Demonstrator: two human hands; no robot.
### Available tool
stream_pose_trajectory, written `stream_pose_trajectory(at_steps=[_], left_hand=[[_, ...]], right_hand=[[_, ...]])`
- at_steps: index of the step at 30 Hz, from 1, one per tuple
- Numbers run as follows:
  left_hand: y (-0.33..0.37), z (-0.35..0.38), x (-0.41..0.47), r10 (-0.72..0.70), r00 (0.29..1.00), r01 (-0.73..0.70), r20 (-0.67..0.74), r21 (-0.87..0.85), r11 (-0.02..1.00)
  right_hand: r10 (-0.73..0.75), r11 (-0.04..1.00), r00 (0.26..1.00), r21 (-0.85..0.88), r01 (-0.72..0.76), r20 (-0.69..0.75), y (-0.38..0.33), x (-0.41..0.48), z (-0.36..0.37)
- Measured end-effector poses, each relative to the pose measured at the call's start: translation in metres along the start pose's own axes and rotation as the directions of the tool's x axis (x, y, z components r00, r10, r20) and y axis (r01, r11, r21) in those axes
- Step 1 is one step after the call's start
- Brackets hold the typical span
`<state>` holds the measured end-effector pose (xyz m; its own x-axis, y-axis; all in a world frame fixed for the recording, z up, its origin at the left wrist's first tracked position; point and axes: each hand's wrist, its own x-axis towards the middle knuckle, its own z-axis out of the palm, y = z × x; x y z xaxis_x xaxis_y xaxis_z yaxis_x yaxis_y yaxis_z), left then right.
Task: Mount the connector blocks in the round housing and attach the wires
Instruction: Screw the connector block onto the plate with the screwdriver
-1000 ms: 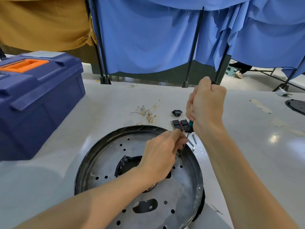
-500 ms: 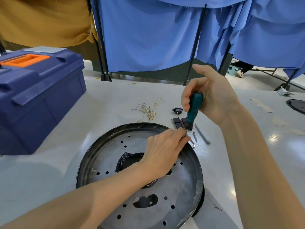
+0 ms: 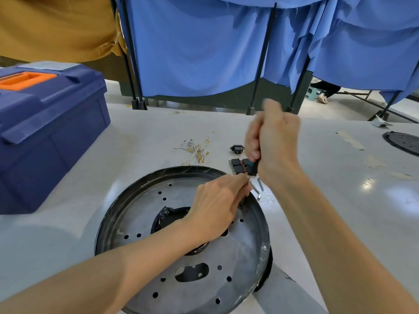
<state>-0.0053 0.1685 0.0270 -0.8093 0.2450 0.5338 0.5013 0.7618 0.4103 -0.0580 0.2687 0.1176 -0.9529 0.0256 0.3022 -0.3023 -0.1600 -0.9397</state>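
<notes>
head view: a round housing [image 3: 145,211], a dark-rimmed metal dish with a grey, hole-drilled floor and a black opening at its middle, lies on the pale table [image 3: 140,137], near the person and a little right of centre. the left hand [image 3: 217,209] reaches over the dish to its far right rim, fingertips bunched together there; whether they pinch something cannot be told, as they hide the spot. just above, the right hand [image 3: 276,141], blurred, is clenched around a screwdriver [image 3: 252,165], held upright, with only the green and black foot of its handle showing under the fist. just beyond the rim, partly behind that handle, sit the black connector blocks [image 3: 237,165], and a small black socket [image 3: 237,148] lies a little farther off. to their left is a loose tangle of thin wires [image 3: 197,148] with brass ends. a few bright screws [image 3: 256,189] lie on the table just right of the left fingertips. a dark blue toolbox [image 3: 49,132] with an orange handle stands at the far left, blue curtains [image 3: 199,46] hang beyond the table, and a second dark disc [image 3: 403,141] lies at the far right edge.
</notes>
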Motion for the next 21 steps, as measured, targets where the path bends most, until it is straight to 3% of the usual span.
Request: stream_pose_trajectory(at_steps=[1,3,6,8,10,13,15,17,19,21], left_hand=[[-0.001,0.000,0.000,-0.034,0.999,0.035,0.035,-0.008,0.999],[-0.002,0.000,0.001,-0.070,0.995,0.071,0.064,-0.011,0.997],[-0.001,-0.001,0.000,-0.082,0.995,0.084,0.058,-0.024,0.996],[-0.003,0.000,-0.001,-0.076,0.996,0.077,0.047,-0.038,0.996],[-0.006,0.001,-0.001,-0.084,0.995,0.086,0.049,-0.045,0.995],[-0.005,0.001,-0.002,-0.064,0.998,0.065,0.015,-0.096,0.993],[-0.003,0.001,-0.001,-0.021,1.000,0.020,-0.017,-0.086,0.996],[0.000,0.000,-0.001,0.002,1.000,-0.003,-0.030,-0.065,0.998],[0.000,-0.002,-0.001,-0.017,1.000,0.017,-0.006,-0.039,0.999],[-0.002,-0.001,0.000,-0.057,0.998,0.059,0.036,-0.034,0.998]], right_hand=[[0.080,0.997,0.979,-0.023,-0.077,0.187,-0.005,0.005,-0.003],[0.201,0.979,0.856,-0.067,-0.193,0.476,-0.018,0.015,-0.011],[0.243,0.952,0.764,0.006,-0.307,0.598,-0.015,0.021,-0.012],[0.226,0.940,0.758,0.066,-0.334,0.611,-0.006,0.015,-0.003],[0.176,0.960,0.845,0.101,-0.260,0.504,0.002,0.007,0.006],[0.025,0.992,0.975,0.116,-0.051,0.220,0.005,-0.008,0.010],[-0.072,0.993,0.997,0.096,0.074,-0.020,0.007,-0.015,0.012],[-0.136,0.989,0.966,0.028,0.146,-0.219,0.010,-0.020,0.015],[-0.149,0.988,0.950,0.003,0.156,-0.275,0.012,-0.021,0.015],[-0.067,0.997,0.990,0.029,0.071,-0.123,0.008,-0.014,0.007]])
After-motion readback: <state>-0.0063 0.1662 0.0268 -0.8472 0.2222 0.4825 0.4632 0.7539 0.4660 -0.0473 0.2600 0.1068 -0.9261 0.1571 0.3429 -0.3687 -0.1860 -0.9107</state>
